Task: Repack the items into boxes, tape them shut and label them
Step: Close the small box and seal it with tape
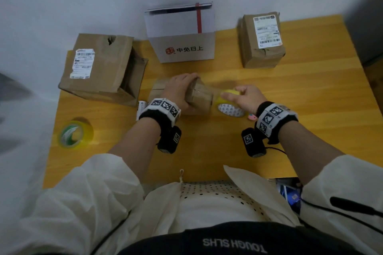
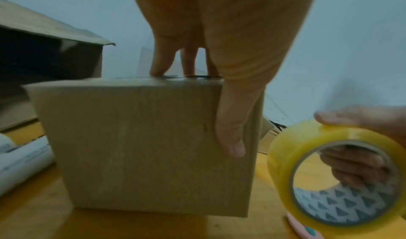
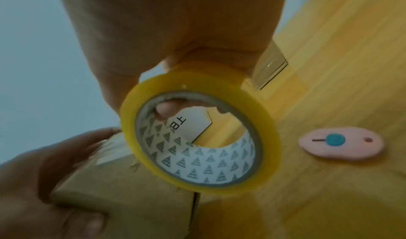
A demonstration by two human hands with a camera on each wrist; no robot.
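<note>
A small brown cardboard box [image 1: 200, 99] stands at the middle of the yellow table [image 1: 310, 109]. My left hand [image 1: 178, 91] grips it, fingers over the top edge and thumb [image 2: 232, 138] down the near face [image 2: 142, 147]. My right hand [image 1: 246, 97] holds a yellow tape roll [image 1: 230, 107] just right of the box, with fingers through its core [image 3: 167, 110] and thumb on the rim. A clear strip of tape [image 1: 213, 89] runs from the box top to the roll [image 2: 285, 156].
A pink cutter [image 1: 253, 117] lies right of the roll. A second tape roll [image 1: 75, 135] sits front left. A large open brown box [image 1: 103, 68] lies at left, a white box [image 1: 184, 47] at back, and a labelled brown box [image 1: 262, 39] back right. White rolls [image 2: 22, 159] lie by my left wrist.
</note>
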